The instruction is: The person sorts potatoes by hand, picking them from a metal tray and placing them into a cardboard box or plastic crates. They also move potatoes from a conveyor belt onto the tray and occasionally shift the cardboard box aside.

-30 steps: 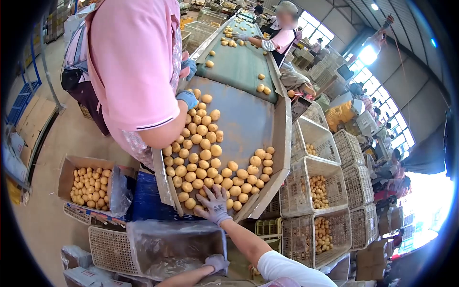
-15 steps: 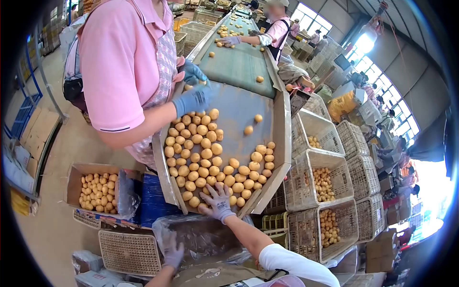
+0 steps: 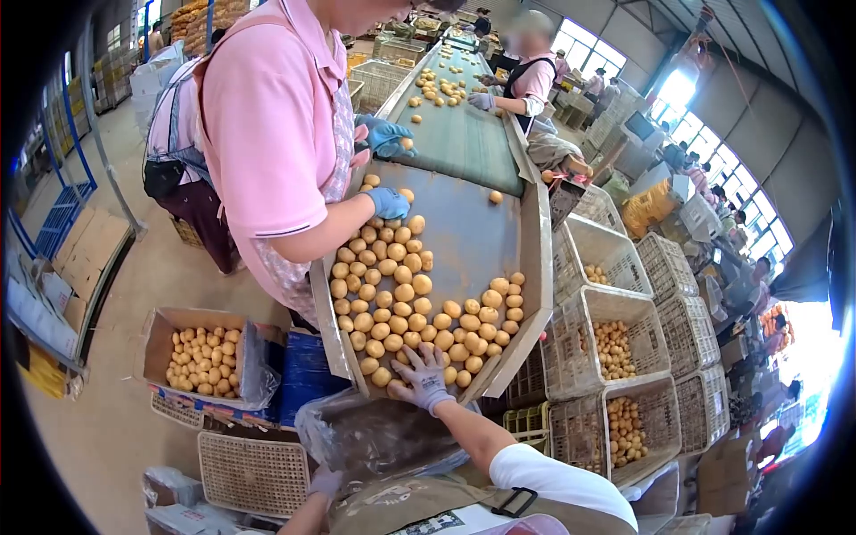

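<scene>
My right hand (image 3: 424, 379), in a pale glove, lies with spread fingers on the potatoes at the chute's lower lip. Round yellow-brown potatoes (image 3: 403, 292) cover the lower and left part of the metal chute (image 3: 477, 236). Below the lip is a box lined with clear plastic (image 3: 370, 441), its inside dark. At that box's left edge is my left hand (image 3: 326, 481), also gloved; its fingers are blurred and partly hidden, so whether it grips the liner does not show.
A co-worker in pink (image 3: 259, 116) stands left of the chute, blue gloves over the potatoes. Another person (image 3: 535, 80) works beside the conveyor belt (image 3: 459, 134). A cardboard box of potatoes (image 3: 160, 343) stands left, an upturned-looking crate (image 3: 254, 473) below it. Plastic crates (image 3: 624, 308) line the right.
My view has shifted, moving the scene slightly right. My left hand has dropped lower along the lined box's edge. My right hand stays on the potatoes. The co-worker's blue gloves have moved.
</scene>
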`<action>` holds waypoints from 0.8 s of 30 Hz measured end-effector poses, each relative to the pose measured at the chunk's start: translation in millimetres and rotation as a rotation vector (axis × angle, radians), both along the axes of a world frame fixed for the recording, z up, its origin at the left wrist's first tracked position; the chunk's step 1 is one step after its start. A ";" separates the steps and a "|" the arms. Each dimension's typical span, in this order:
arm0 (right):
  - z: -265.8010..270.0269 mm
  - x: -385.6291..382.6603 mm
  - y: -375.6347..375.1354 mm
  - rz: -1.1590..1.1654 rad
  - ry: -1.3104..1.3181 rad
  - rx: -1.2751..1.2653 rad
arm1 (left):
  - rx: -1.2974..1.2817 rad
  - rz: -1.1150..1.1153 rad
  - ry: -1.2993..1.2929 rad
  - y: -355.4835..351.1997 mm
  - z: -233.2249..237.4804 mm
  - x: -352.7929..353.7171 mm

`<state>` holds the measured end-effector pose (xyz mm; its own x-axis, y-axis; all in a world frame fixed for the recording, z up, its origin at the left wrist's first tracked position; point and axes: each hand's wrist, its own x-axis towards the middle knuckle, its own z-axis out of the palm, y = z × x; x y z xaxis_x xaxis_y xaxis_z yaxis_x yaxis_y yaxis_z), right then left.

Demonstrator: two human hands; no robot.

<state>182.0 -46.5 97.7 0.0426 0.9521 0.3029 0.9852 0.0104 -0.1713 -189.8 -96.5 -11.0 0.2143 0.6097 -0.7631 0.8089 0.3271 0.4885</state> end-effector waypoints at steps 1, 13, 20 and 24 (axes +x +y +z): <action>-0.3 -0.2 -0.2 0.008 -0.009 0.026 | 0.034 -0.022 0.049 -1.2 -18.3 1.1; 3.5 -3.7 -2.6 -0.025 -0.011 -0.018 | 0.072 -0.238 -0.061 98.5 16.2 44.4; -0.8 1.0 -1.6 -0.013 0.073 0.021 | 0.091 -0.400 0.046 114.1 97.4 99.0; -12.0 4.6 -1.2 -0.024 0.083 -0.006 | 0.223 -0.501 -0.059 137.6 -4.5 104.3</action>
